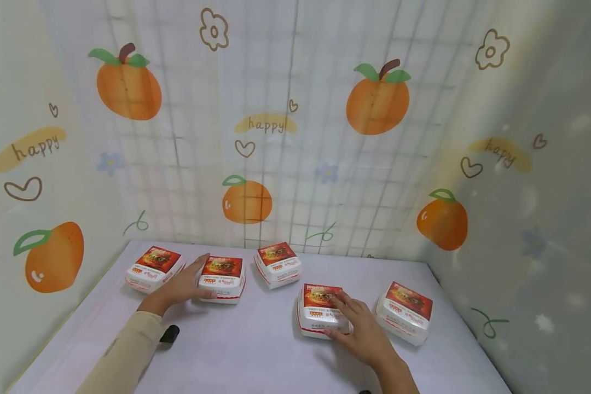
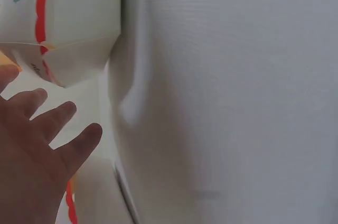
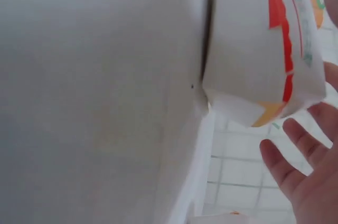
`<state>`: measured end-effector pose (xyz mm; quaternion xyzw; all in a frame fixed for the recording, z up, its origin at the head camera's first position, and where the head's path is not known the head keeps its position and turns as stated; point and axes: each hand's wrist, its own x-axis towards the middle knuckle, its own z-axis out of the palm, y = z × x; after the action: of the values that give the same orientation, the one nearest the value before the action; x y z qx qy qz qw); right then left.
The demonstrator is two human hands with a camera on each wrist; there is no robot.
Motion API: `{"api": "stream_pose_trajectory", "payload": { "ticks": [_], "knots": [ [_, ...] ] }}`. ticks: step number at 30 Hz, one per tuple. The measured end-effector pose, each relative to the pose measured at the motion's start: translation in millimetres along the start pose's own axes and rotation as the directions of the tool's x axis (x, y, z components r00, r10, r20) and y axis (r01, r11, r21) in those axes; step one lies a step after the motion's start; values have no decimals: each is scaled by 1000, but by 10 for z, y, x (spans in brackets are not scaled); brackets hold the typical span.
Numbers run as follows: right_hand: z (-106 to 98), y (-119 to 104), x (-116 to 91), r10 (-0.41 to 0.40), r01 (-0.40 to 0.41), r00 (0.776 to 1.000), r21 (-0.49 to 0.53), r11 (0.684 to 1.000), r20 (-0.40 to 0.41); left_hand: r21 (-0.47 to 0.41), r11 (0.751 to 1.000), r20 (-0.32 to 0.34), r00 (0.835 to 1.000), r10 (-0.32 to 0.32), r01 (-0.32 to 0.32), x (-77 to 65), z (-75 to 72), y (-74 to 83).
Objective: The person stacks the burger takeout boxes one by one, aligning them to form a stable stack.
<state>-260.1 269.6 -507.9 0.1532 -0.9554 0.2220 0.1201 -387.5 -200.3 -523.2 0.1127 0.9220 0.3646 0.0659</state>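
Head view: on the pale bench, the near-left box is bracketed at three o'clock by the left hand, fingers spread wide; the far-left box lies at ten o'clock from it. The middle box is partly covered at ten o'clock by the right hand, likewise wide; the far-right box is placed between two and three o'clock.

Left wrist view: a box is shown at ten o'clock, above uncurled fingers; contact cannot be told.

Right wrist view: a box is shown at two o'clock, fingers parted at four.
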Motion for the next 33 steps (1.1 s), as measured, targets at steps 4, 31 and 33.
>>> {"api": "stream_pose_trajectory", "payload": {
  "ticks": [4, 31, 33],
  "knots": [
    [-15, 35, 81, 84, -89, 994, 62, 994, 74, -6, 1000, 15, 1000, 17, -17, 46, 19, -74],
    [135, 44, 148, 110, -171, 948, 186, 967, 299, 0, 994, 22, 993, -114, 114, 38, 168, 53],
    [133, 35, 139, 114, -173, 949, 183, 968, 294, 4, 995, 22, 994, -103, 103, 41, 170, 72]
  ]
}}
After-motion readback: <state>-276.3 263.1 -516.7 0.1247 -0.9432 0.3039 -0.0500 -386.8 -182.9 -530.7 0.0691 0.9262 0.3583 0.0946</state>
